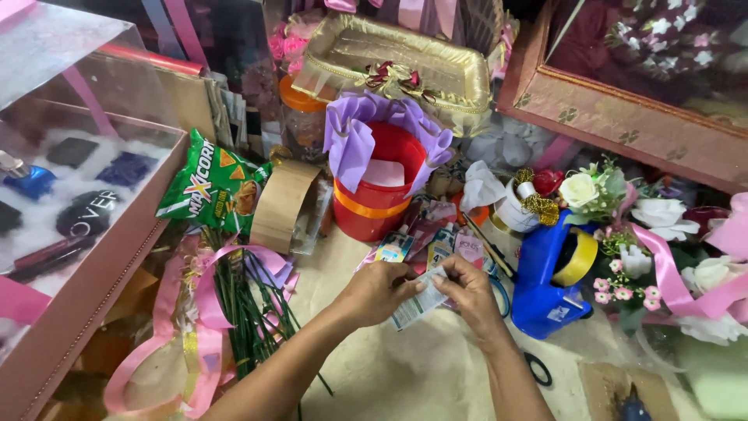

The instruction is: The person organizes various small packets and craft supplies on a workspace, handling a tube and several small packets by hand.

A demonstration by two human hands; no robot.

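Note:
My left hand [378, 292] and my right hand [467, 290] meet over the floor, both pinching a small pale paper note [417, 302] between their fingers. Just beyond the hands lie several more small printed sachets or notes [436, 242]. Behind those stands a red bucket [379, 187] with an orange band and purple paper folded over its rim. A blue tape dispenser [549, 277] with a yellow roll sits right of my right hand.
A green snack bag [212, 185] and a wide brown tape roll [282, 204] lie left. Green stems with pink ribbon [234, 300] sit at lower left. A clear-topped pink gift box [86, 226], a gold tray [397, 66], artificial flowers [623, 203] and black scissors [538, 368] surround the spot.

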